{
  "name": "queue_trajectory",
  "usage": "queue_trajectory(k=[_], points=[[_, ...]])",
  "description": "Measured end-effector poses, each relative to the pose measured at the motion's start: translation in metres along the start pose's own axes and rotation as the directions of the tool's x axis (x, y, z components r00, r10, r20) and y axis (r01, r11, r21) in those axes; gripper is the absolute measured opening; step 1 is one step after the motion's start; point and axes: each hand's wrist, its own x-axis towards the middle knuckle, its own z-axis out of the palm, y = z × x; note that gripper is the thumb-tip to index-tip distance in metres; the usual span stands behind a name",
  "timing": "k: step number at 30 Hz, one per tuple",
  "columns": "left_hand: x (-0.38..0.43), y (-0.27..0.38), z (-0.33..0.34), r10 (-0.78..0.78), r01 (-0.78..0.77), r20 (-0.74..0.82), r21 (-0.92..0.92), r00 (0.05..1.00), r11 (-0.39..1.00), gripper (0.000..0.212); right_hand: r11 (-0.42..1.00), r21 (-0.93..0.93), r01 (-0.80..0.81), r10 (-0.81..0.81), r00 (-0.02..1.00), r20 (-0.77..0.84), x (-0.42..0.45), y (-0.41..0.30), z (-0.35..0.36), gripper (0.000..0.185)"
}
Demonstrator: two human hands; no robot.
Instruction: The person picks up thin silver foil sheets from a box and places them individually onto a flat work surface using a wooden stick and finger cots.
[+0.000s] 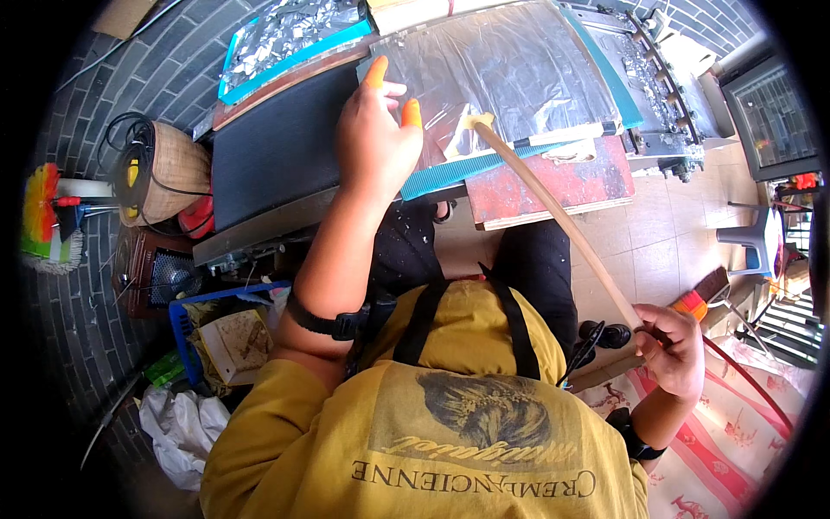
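My left hand is raised over the near left corner of a plastic-covered board, its fingers apart and empty. Orange finger cots cover two of its fingertips. At the lower right my right hand grips the near end of a long thin wooden stick. The stick slants up to the left, and its far tip meets a yellowish patch on the clear plastic film. Beneath the film and board lies a teal corrugated sheet.
A teal tray of shiny flakes stands at the back left, beyond a black board. A red-stained wooden board juts out at the near edge. Metal machinery stands at the right; a wicker basket and blue crate are at the left.
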Motion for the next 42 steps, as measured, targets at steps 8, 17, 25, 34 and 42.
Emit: queue_trajectory(k=[8,17,25,34,42], points=[[-0.029,0.038,-0.010,0.391,-0.417,0.198,0.115,0.899,0.902,0.033,1.000,0.017,-0.003,0.004,0.999,-0.034,0.021,-0.009,0.000,0.034],[-0.036,0.028,-0.002,0.488,-0.500,0.166,0.037,0.857,0.865,0.018,1.000,0.018,0.018,-0.017,0.999,-0.046,0.040,-0.011,-0.005,0.033],[0.008,-0.008,-0.037,0.022,-0.009,0.042,-0.294,0.999,0.956,0.019,0.999,0.038,0.028,-0.025,0.997,-0.079,0.031,-0.004,-0.006,0.034],[0.144,-0.142,-0.067,-0.161,0.206,-0.164,0.318,0.973,0.926,0.051,0.997,0.069,0.030,-0.023,0.995,-0.099,0.021,-0.004,-0.009,0.034],[-0.022,0.000,-0.022,0.255,-0.251,0.048,-0.083,0.966,0.964,0.055,0.996,0.070,0.050,-0.040,0.990,-0.137,0.010,0.005,-0.003,0.031]])
